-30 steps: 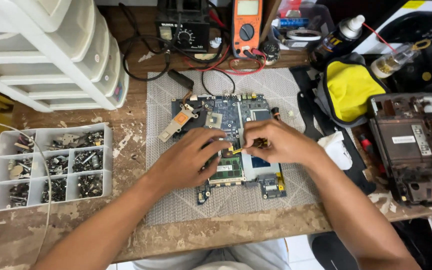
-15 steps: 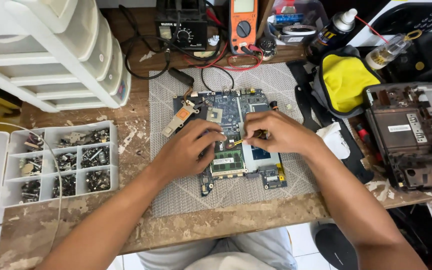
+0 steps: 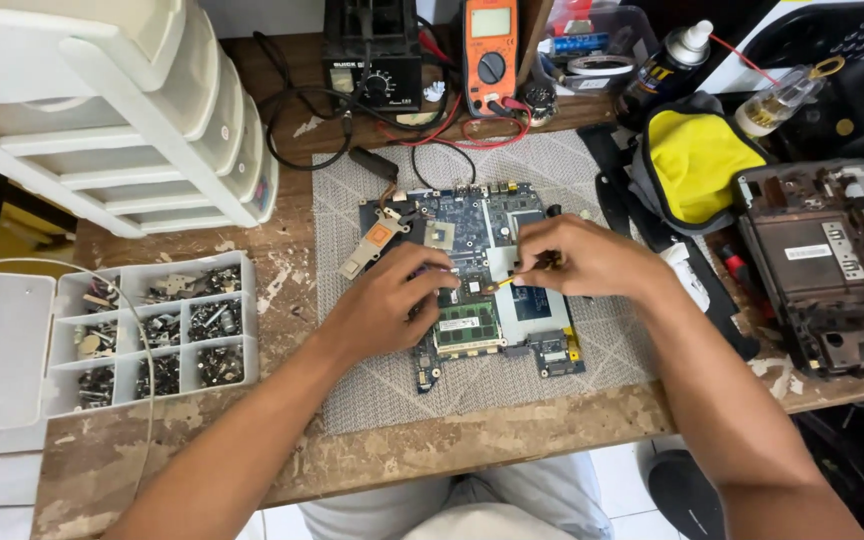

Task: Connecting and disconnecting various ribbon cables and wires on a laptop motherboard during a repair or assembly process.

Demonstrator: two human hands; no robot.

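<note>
The blue circuit board (image 3: pixel 472 275) lay on the grey mat (image 3: pixel 352 200). On it, the left hand (image 3: pixel 387 305) pressed with curled fingers; the right hand (image 3: pixel 587 258) pinched a yellow-tipped tool (image 3: pixel 512 280). A screw tray (image 3: pixel 152 335) sat left of the board, a dismantled laptop base (image 3: pixel 822 265) right.

A blue laptop motherboard (image 3: pixel 472 270) is laid flat on a grey woven mat, slightly above and right of the centre of the frame, with its long side running from upper left to lower right. A green memory module (image 3: pixel 467 326) is seated in its lower middle part, a bare square chip (image 3: pixel 440 235) is seen in its upper left part, and a copper-and-silver heat sink bracket (image 3: pixel 376 246) is laid across its upper left corner. A thin tool with a yellow and black handle (image 3: pixel 524 272) is held over the middle of the board, its tip pointed down and left at the area just above the memory module.
</note>
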